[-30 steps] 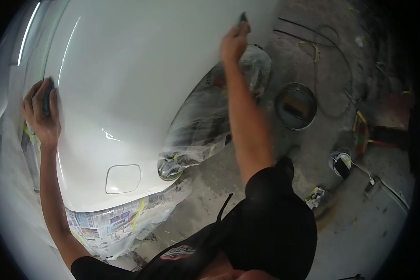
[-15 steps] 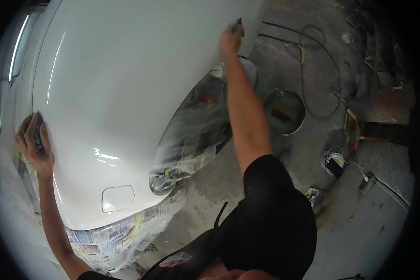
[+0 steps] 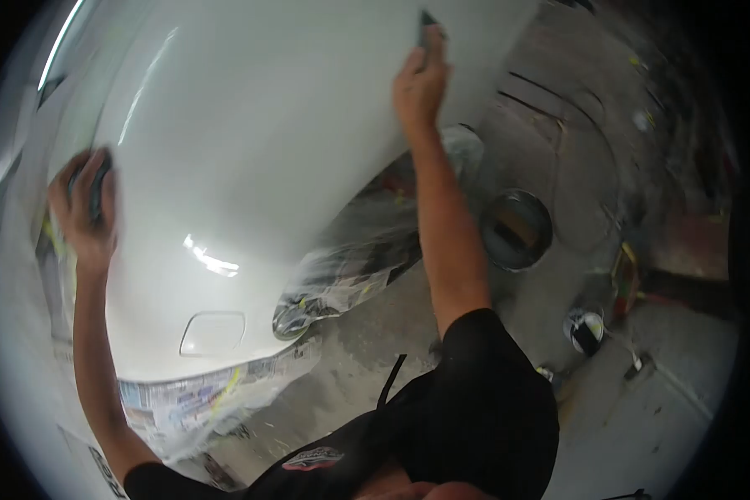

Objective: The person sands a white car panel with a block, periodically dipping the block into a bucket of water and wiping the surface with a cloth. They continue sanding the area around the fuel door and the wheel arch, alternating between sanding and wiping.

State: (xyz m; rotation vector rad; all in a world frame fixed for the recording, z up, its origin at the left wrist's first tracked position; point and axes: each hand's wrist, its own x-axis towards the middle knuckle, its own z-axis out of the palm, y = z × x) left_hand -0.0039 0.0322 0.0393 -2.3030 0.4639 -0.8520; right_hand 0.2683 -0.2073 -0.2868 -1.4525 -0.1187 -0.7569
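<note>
In the head view a glossy white car panel fills the left and middle. My left hand is closed round a dark oval pad at the panel's left edge. Farther up, my right hand grips a thin dark pad against the panel near its right side; its lower part is hidden by my fingers. A square flap is set in the near end of the panel. Clear plastic sheeting covers the wheel opening below my right forearm.
Newspaper masking with yellow tape hangs below the panel's near edge. On the floor to the right stand a dark basin with a brown block in it and a white container with a dark object. A cable or hose loops across the floor.
Both hands have slid forward along the panel, each still holding its pad. The camera view has shifted, so the floor items appear lower.
</note>
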